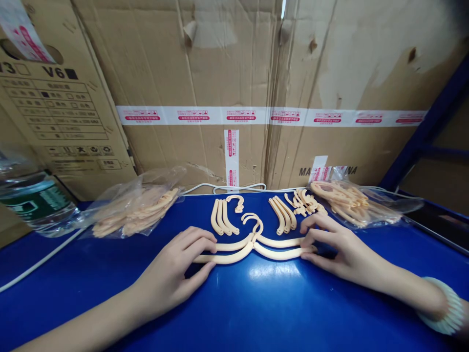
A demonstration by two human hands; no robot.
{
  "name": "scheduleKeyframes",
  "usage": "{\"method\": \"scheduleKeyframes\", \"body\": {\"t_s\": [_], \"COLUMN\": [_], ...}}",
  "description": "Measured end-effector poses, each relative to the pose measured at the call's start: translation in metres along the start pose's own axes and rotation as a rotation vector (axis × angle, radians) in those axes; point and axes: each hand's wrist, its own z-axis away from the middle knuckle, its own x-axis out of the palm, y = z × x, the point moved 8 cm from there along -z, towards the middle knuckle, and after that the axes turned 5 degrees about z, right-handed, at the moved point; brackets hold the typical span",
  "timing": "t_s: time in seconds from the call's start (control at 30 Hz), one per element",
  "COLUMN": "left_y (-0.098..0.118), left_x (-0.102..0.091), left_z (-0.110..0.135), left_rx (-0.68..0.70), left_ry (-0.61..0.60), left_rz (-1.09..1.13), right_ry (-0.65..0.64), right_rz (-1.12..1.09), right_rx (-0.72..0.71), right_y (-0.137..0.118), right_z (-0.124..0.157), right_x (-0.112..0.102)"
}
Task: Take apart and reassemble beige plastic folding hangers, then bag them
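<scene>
Two cream plastic clothes hangers (234, 255) lie one in front of the other on the blue tabletop (242, 313), their curved hooks (258, 225) pointing to the back. My left hand (179, 266) has its fingers and thumb closed around the left ends of both hangers. At the right ends, my right hand (331, 244) pinches them between fingertips and thumb. Behind them lie several loose hanger arms, one group (223, 217) on the left and another (282, 215) on the right. One loose hook (237, 203) rests beside the left group, and a small pile of hooks (306, 201) sits behind my right hand.
Clear plastic bags of cream hanger parts stand on the left (135, 210) and right (351, 203). A water bottle (36, 200) is at far left, near a white cable (47, 256). Cardboard (205, 73) walls the back; a dark flat object (439, 230) lies at far right.
</scene>
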Motion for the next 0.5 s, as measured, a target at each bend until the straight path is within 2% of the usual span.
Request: {"method": "scheduleKeyframes", "body": {"t_s": [0.27,0.5], "left_y": [0.004,-0.001], "left_x": [0.001,0.002], "left_z": [0.001,0.002], "left_rx": [0.097,0.049], "left_ry": [-0.001,-0.007], "left_rz": [-0.085,-0.07], "right_ry": [-0.027,-0.052], "right_rz": [-0.024,-0.076], "right_rx": [0.061,0.095], "right_y": [0.004,0.012], "right_z": [0.0,-0.001], "right_x": [-0.001,0.002]}}
